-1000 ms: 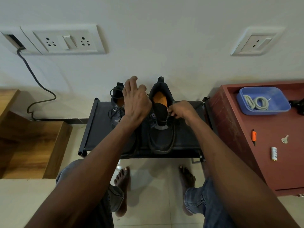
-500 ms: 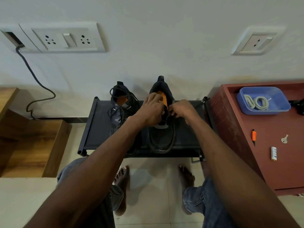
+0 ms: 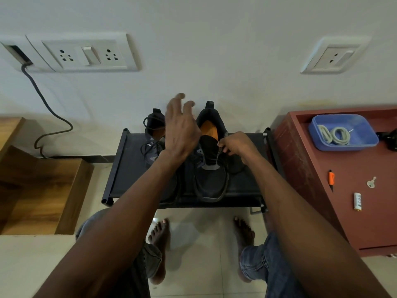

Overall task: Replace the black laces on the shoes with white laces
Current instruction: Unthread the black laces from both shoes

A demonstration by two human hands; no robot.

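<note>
Left hand [image 3: 181, 130] raised, blurred; right hand [image 3: 235, 145] pinching lace.

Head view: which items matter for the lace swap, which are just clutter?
For the job:
- right shoe, right hand pinching at its eyelets
- left shoe, still black-laced
- white laces in blue tray
- left hand, lifted, fingers spread

Lying about:
- orange-capped pen
- key
- battery
- wall sockets
- cable

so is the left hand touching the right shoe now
Apart. In the head view the left hand is lifted with fingers spread and blurred above the shoes, while the right hand pinches at the right shoe.
</note>
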